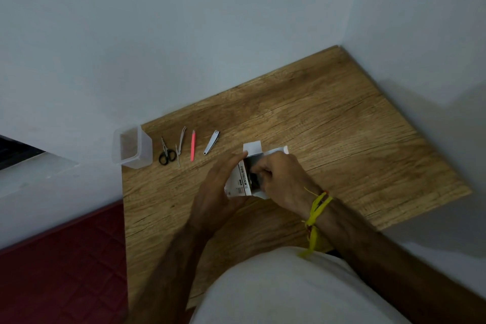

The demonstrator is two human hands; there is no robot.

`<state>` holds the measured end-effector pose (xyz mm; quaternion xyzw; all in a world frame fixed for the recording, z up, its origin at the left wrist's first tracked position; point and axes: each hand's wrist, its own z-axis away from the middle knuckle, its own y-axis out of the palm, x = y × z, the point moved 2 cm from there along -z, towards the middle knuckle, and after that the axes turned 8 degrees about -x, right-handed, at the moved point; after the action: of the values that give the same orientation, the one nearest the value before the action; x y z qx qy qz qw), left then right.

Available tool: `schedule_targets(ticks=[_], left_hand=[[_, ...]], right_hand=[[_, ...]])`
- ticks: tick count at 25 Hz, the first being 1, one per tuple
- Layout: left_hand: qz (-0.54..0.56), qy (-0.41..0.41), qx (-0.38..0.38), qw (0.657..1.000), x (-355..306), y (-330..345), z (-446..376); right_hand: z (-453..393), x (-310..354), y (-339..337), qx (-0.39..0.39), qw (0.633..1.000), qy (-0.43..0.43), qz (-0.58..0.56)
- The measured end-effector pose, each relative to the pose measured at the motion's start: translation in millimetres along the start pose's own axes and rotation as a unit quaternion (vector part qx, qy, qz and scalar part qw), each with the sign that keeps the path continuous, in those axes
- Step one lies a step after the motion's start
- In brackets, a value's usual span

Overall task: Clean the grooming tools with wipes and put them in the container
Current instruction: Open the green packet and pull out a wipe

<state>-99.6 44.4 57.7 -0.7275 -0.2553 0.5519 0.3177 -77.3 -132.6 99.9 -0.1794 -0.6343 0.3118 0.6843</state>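
Hands are busy over the brown wooden table (328,118). The left hand (223,187) holds a small white paper wipe packet with black letters (240,181) from the side, its fingers curled round it. The right hand (278,173) pinches the packet's open top, where a white flap (252,148) sticks up; I cannot tell if a wipe is already between the fingers. The packet looks light, thin and soft, so it will bend easily, and I think it is best held by its edges. Four grooming tools lie in a row well apart from the hands: small scissors with black handles (166,152), a thin silver metal tool (180,147), pink tweezers (193,145) and a silver nail clipper (211,142). They look hard, light and a bit slippery, with sharp tips, so the middle or the handles seem safest to pick up. The clear plastic container (132,150) stands just beside the scissors.
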Motion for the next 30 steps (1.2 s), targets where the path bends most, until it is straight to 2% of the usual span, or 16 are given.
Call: schedule_targets(ticks=[3,5,9,13,18,22,26,30], left_hand=[[-0.028,0.007,0.017,0.999,0,4,-1],[-0.044,0.023,0.021,0.999,-1,6,-2],[-0.077,0.050,0.046,0.995,-4,8,-8],[-0.097,0.072,0.051,0.991,-7,11,-12],[-0.102,0.079,0.056,0.990,-5,12,-12],[-0.081,0.046,0.052,0.994,-2,7,-12],[-0.049,0.007,0.002,0.999,3,5,-6],[-0.016,0.000,-0.045,0.999,1,10,-2]], right_hand=[[-9,-12,8,0.061,0.997,0.002,0.046],[-12,-15,13,0.065,0.997,0.001,0.050],[-18,-19,20,0.019,0.994,0.007,0.105],[-17,-24,28,-0.064,0.989,0.065,0.118],[-14,-29,39,-0.108,0.986,0.117,0.038],[-11,-31,35,-0.126,0.982,0.129,-0.056],[-10,-33,19,-0.128,0.957,0.176,-0.191],[-14,-27,9,-0.156,0.947,0.173,-0.221]])
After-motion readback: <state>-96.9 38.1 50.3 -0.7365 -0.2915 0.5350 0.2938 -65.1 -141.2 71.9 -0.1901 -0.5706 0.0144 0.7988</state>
